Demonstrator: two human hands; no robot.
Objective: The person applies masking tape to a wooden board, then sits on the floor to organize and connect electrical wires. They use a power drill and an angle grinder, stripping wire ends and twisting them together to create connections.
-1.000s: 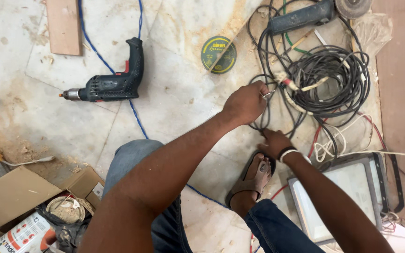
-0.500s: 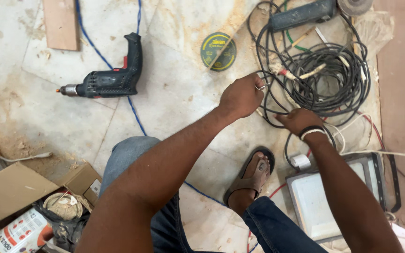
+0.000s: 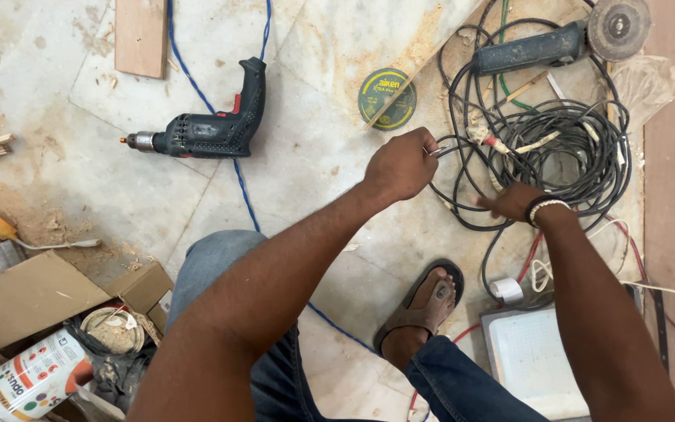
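Pinching a black cable [image 3: 462,168] in the closed left hand [image 3: 400,166] just beside the tangled cable coil [image 3: 564,156], with the right hand [image 3: 509,202] blurred over the coil's near edge, grip unclear, and most cable still tangled on the floor.

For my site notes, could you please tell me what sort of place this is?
Probably a room under renovation or carpentry work: a power drill and an angle grinder lie on a sawdust-strewn marble floor, beside tangled black cables.
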